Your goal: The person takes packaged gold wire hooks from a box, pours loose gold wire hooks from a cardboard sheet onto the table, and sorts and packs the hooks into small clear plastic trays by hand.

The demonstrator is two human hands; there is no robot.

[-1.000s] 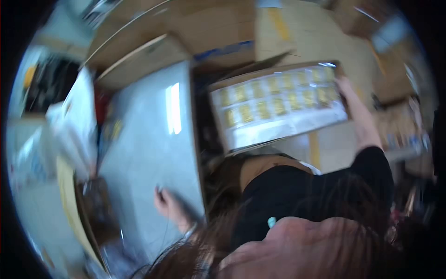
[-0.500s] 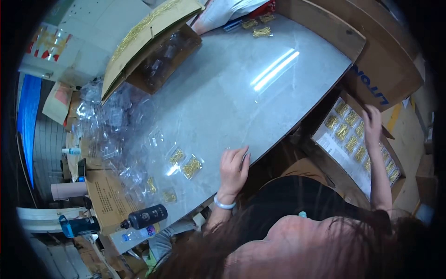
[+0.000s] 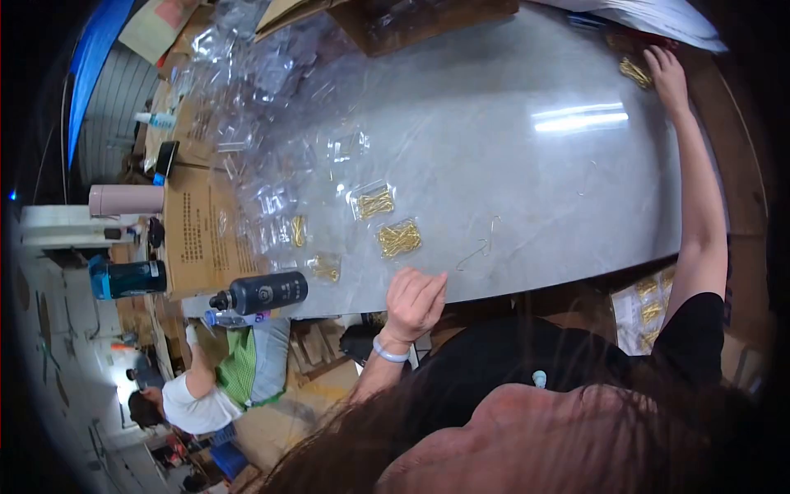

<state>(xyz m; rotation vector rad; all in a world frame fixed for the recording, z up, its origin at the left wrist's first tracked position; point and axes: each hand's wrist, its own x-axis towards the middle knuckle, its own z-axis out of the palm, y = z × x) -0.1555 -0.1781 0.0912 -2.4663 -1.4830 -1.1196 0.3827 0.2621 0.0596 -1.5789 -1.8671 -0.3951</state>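
Note:
My left hand [image 3: 417, 305] is curled closed at the table's near edge; whatever its fingers hold, if anything, is hidden. Just beyond it lies a clear pack of gold wire hooks [image 3: 400, 238], with a second gold-filled pack [image 3: 375, 202] behind. Loose thin wire hooks [image 3: 485, 244] rest on the tabletop [image 3: 494, 165] to its right. At the far right corner, my right hand [image 3: 668, 78] reaches out with fingers extended, beside another pack of gold hooks [image 3: 635, 72]. More packs there are partly hidden.
Clear plastic packaging [image 3: 271, 74] is heaped at left, near an open cardboard box [image 3: 428, 29]. A dark bottle [image 3: 267, 292] lies at the left table edge. Below the right edge, a box holds gold packs [image 3: 650, 309]. Another person [image 3: 202, 387] is at lower left.
My right hand has gone from the box of packs below the table to the far right corner. My view has turned; my left hand stays closed near the edge.

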